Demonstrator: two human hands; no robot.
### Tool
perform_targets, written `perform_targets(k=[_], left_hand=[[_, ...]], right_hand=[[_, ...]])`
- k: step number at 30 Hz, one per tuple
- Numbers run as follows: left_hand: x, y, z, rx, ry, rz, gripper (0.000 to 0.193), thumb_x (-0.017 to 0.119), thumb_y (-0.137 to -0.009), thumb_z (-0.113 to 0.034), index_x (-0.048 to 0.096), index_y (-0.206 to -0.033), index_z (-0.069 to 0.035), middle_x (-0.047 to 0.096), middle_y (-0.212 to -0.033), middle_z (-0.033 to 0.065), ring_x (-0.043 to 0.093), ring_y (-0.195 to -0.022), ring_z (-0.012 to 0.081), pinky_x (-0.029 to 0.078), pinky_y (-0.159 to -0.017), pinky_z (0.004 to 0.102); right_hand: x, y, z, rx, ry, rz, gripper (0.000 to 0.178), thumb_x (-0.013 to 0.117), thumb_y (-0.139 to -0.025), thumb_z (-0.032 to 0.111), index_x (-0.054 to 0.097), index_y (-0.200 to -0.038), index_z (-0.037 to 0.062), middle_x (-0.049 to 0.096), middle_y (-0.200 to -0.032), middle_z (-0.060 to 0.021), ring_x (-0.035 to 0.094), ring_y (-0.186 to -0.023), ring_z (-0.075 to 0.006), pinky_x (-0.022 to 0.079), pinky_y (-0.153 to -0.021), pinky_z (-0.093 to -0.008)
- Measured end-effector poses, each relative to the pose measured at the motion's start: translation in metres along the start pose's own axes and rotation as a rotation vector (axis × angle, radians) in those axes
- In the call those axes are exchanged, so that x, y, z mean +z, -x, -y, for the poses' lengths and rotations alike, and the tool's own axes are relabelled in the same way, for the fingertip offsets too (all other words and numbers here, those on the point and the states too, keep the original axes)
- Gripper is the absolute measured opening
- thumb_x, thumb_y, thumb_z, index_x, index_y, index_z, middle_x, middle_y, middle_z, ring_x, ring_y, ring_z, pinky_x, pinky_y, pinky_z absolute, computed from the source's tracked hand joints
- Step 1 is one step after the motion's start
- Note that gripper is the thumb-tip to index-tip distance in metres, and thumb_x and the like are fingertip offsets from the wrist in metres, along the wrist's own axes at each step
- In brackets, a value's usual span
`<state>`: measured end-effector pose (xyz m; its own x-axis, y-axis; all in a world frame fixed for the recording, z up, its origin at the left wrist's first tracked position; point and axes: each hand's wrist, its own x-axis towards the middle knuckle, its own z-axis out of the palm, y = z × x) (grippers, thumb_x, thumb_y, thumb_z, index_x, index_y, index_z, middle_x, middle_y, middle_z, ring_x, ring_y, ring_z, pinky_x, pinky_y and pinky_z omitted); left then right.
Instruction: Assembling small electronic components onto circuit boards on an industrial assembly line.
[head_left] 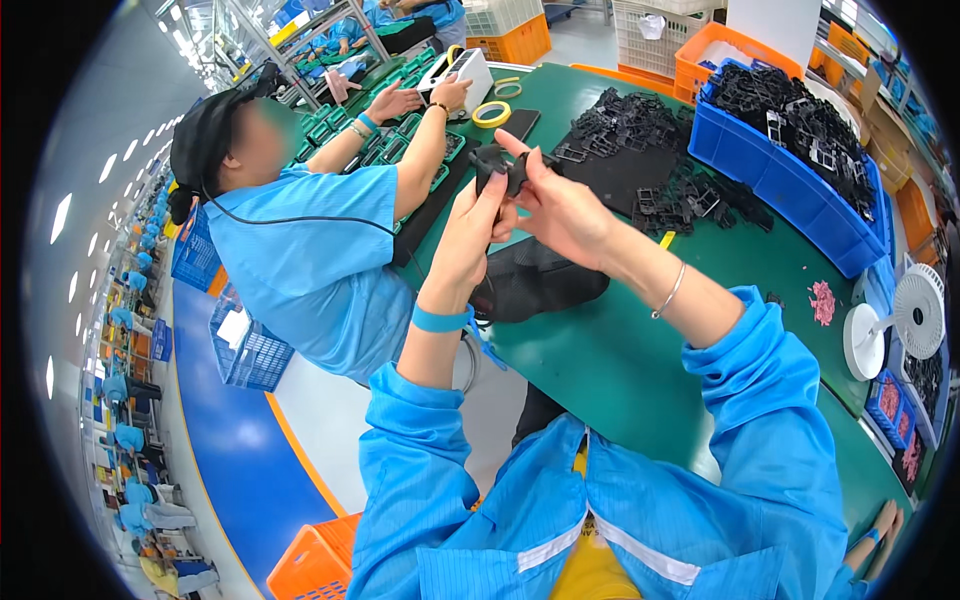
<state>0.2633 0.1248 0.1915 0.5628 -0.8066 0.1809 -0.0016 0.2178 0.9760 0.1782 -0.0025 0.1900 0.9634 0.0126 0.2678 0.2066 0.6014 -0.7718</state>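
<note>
Above the green table (pixel 560 355), both my hands hold one small black plastic part (pixel 497 170). My left hand (pixel 466 235) is closed on it from below, thumb against its face. At its right side, my right hand (pixel 570 212) pinches it between thumb and fingers, with the index finger raised along its edge. The part's exact kind cannot be made out. Beneath my hands lies a dark, padded-looking black item (pixel 545 283). Beyond them, black plastic frames (pixel 625 125) are heaped on a black mat, with a second pile of frames (pixel 690 195) nearer me.
A blue bin (pixel 790 205) full of black parts stands at the right. Pink pieces (pixel 822 303) and a white fan (pixel 915 310) are nearer. At left, a co-worker (pixel 300 230) reaches over green trays (pixel 400 150). Yellow tape (pixel 491 114) lies at the back.
</note>
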Motion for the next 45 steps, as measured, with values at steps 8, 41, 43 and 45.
perform_targets(k=[8, 41, 43, 45], left_hand=[[-0.029, 0.026, -0.003, 0.155, 0.065, -0.222, 0.018, 0.057, -0.094, -0.02, 0.062, -0.095, -0.003, 0.054, -0.062, 0.0, 0.034, -0.048, 0.0029, 0.023, -0.046, 0.0212], [0.017, 0.041, 0.014, 0.057, 0.01, 0.084, 0.046, 0.044, -0.083, 0.008, 0.059, -0.126, 0.001, 0.054, -0.081, -0.0016, 0.052, -0.069, 0.0033, 0.029, -0.052, 0.0133], [0.019, 0.04, 0.026, 0.024, -0.022, 0.089, 0.043, 0.055, -0.086, 0.005, 0.058, -0.129, -0.001, 0.057, -0.084, -0.0008, 0.055, -0.077, 0.0034, 0.034, -0.056, 0.0125], [0.037, 0.04, 0.024, 0.138, -0.16, 0.15, 0.05, 0.07, -0.088, -0.021, 0.056, -0.129, 0.002, 0.061, -0.086, -0.0007, 0.043, -0.063, 0.0006, 0.031, -0.054, 0.0174]], right_hand=[[-0.001, 0.041, -0.002, 0.269, 0.335, 0.053, 0.047, 0.056, -0.097, 0.031, 0.052, -0.131, -0.0026, 0.063, -0.115, -0.0144, 0.063, -0.103, -0.0157, 0.052, -0.088, -0.0277], [-0.033, 0.078, 0.033, -0.2, 1.095, -0.106, 0.033, 0.08, -0.078, 0.021, 0.067, -0.101, 0.0017, 0.059, -0.081, -0.0003, 0.051, -0.072, -0.0071, 0.044, -0.062, -0.0251], [-0.037, 0.086, 0.029, -0.259, 1.285, -0.099, 0.038, 0.082, -0.073, 0.027, 0.067, -0.099, 0.0029, 0.061, -0.08, -0.0066, 0.056, -0.07, -0.0176, 0.046, -0.062, -0.0289], [-0.038, 0.094, 0.021, -0.299, 1.354, -0.129, 0.038, 0.081, -0.072, 0.028, 0.067, -0.097, 0.0036, 0.06, -0.078, -0.008, 0.059, -0.073, -0.0222, 0.047, -0.064, -0.0319]])
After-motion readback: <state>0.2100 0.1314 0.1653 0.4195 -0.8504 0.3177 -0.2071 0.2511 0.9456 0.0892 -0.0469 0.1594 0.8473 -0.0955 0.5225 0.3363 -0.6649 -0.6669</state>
